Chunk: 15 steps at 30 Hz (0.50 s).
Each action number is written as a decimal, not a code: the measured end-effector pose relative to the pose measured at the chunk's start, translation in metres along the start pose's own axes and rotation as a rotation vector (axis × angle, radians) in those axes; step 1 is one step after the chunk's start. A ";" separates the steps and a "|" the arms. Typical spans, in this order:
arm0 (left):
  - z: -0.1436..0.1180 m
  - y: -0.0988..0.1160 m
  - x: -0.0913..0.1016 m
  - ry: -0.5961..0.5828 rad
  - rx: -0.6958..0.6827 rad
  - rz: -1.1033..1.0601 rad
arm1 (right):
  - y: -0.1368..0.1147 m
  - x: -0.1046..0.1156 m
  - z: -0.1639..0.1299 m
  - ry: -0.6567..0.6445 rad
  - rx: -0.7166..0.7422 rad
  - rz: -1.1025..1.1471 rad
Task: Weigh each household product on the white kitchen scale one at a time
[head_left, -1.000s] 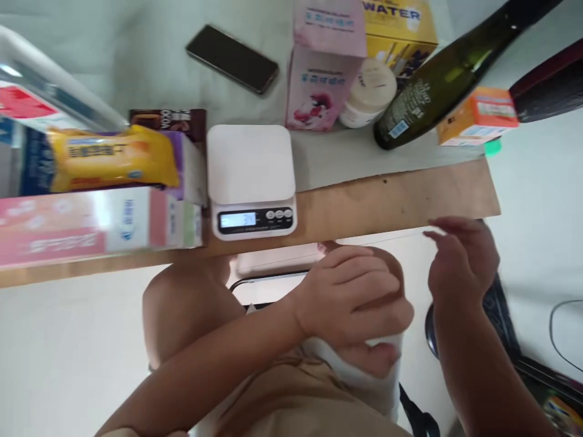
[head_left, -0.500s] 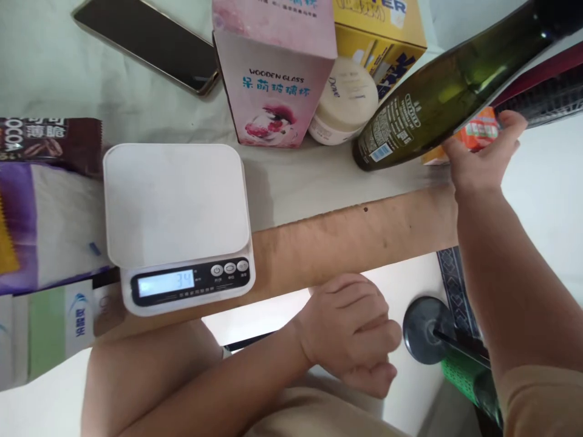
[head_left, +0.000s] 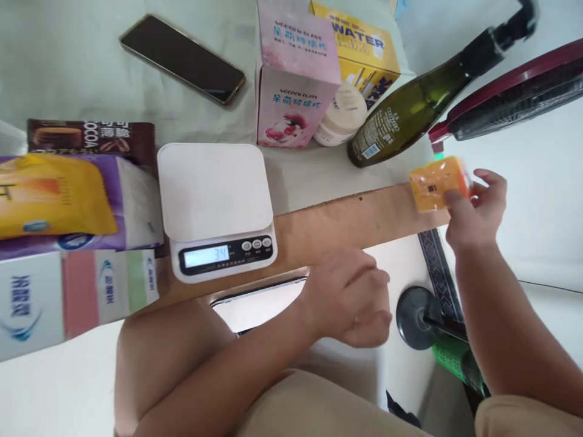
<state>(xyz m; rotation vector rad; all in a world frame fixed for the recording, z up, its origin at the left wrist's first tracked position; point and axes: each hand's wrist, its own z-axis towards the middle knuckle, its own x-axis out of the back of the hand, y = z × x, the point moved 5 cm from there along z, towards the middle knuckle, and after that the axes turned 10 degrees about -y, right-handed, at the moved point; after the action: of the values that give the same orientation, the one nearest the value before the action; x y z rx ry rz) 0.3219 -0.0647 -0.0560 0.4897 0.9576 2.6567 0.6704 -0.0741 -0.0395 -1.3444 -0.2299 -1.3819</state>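
My right hand (head_left: 478,209) grips a small orange box (head_left: 435,185) with a shiny wrapper, fingers and thumb at its right end, above the right part of the wooden edge. My left hand (head_left: 350,297) is curled into a loose fist by the table's front edge, with nothing visible in it. Left of it, a white kitchen scale (head_left: 216,191) has a bare plate, and its lit display appears to read 34. Behind the orange box stands a green glass bottle (head_left: 401,121) with a dark pump-like top.
A pink glass box (head_left: 291,106), a cream jar (head_left: 341,115) and a yellow box (head_left: 364,45) stand behind. A phone (head_left: 182,57) lies at the back left. Snack packets (head_left: 59,194) and toothpaste-like cartons (head_left: 31,303) crowd the left. A dark red-rimmed object (head_left: 514,91) is at right.
My right hand has drawn the orange box out from behind the bottle, toward me and to the left. My left hand stays curled. The view has shifted, showing more of the left side.
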 end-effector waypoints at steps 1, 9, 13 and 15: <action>0.002 -0.001 0.005 -0.003 0.020 0.005 | -0.016 0.008 -0.018 -0.001 0.031 0.055; 0.026 0.013 0.077 0.021 0.228 -0.045 | -0.208 -0.013 -0.098 -0.296 0.581 0.435; 0.030 0.011 0.111 0.123 0.299 -0.193 | -0.274 -0.053 -0.095 -0.287 0.719 0.562; 0.030 0.006 0.122 0.215 0.304 -0.300 | -0.294 -0.074 -0.091 -0.238 0.735 0.575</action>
<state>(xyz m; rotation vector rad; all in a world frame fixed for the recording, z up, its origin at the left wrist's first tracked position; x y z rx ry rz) 0.2227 -0.0082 -0.0037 0.1062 1.3893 2.3363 0.3704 -0.0017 0.0289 -0.8440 -0.4231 -0.5566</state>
